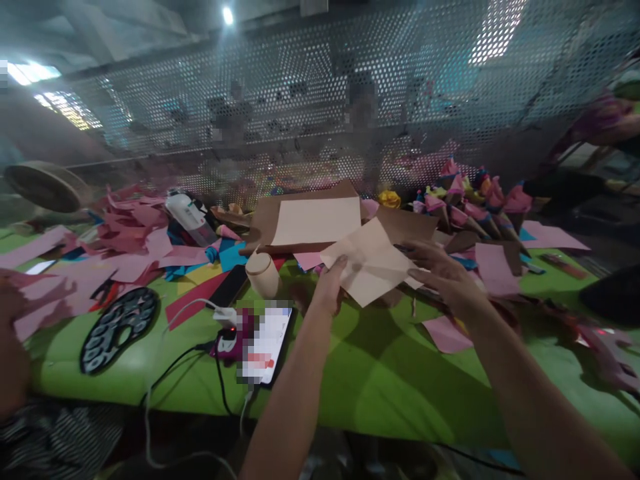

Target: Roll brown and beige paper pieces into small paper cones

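Observation:
A creased cream sheet of paper (pixel 375 263) is tilted above the table in front of me. My left hand (pixel 331 285) pinches its left side, thumb on top. At the sheet's right corner is my right hand (pixel 445 270), its fingers spread apart; whether a fingertip touches the paper I cannot tell. Just behind lies a stack of cream paper (pixel 317 221) on a larger brown sheet (pixel 260 223). Brown paper (pixel 407 223) also lies behind the right hand. A small pink square of paper (pixel 447 335) rests on the table below that hand.
The green-covered table (pixel 380 393) carries a lit phone (pixel 265 347), a purple power strip (pixel 233 343) with cables, a beige cup (pixel 263 275) and a white bottle (pixel 190 217). Pink paper pieces (pixel 143 227) lie left, paper flower cones (pixel 475 207) right. Another person's arm (pixel 13 340) shows at left.

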Tool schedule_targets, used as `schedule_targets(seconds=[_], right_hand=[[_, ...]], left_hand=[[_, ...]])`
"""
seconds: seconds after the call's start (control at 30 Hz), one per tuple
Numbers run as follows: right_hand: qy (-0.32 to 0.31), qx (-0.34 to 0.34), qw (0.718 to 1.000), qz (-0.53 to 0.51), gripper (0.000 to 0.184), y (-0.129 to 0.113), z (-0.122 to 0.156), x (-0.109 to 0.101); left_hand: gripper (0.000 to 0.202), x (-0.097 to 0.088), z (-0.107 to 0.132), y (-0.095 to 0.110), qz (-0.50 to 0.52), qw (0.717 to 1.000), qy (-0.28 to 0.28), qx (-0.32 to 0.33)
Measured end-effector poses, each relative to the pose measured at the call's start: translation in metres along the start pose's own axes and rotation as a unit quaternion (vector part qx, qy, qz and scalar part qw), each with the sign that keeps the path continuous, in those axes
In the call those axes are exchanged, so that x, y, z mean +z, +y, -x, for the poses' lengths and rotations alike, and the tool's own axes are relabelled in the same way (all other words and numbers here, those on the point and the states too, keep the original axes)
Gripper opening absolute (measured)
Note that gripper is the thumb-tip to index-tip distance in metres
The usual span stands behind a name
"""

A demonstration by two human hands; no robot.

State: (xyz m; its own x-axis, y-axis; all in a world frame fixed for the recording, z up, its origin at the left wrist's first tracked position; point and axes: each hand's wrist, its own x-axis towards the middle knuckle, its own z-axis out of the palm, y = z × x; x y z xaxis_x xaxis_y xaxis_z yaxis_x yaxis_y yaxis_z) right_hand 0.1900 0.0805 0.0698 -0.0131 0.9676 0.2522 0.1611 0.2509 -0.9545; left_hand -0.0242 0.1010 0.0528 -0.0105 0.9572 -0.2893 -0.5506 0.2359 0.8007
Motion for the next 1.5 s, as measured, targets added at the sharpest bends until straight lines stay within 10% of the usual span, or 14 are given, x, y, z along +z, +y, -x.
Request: schedule_targets(seconds=[0.33, 0.83, 1.13, 1.5], right_hand=[[-0.003, -0.08, 0.993, 0.081, 0.022, 0.015, -0.006, 0.008], [0.089, 0.112, 0.97, -0.198, 0.032, 0.024, -0.006, 0.019], [0.07, 0.116, 0.967, -0.216, 0.034, 0.028, -0.007, 0.024], [0.066, 0.107, 0.974, -0.189, 0.054, 0.019, -0.005, 0.026]], left_hand=[[0.048, 0.001, 0.004, -0.002, 0.037, 0.993, -0.107, -0.037], [0.063, 0.003, 0.012, -0.001, 0.051, 0.969, -0.24, -0.011], [0.028, 0.006, 0.003, -0.015, 0.012, 0.994, -0.109, 0.014], [0.049, 0.003, -0.002, -0.015, -0.049, 0.992, -0.078, 0.085]])
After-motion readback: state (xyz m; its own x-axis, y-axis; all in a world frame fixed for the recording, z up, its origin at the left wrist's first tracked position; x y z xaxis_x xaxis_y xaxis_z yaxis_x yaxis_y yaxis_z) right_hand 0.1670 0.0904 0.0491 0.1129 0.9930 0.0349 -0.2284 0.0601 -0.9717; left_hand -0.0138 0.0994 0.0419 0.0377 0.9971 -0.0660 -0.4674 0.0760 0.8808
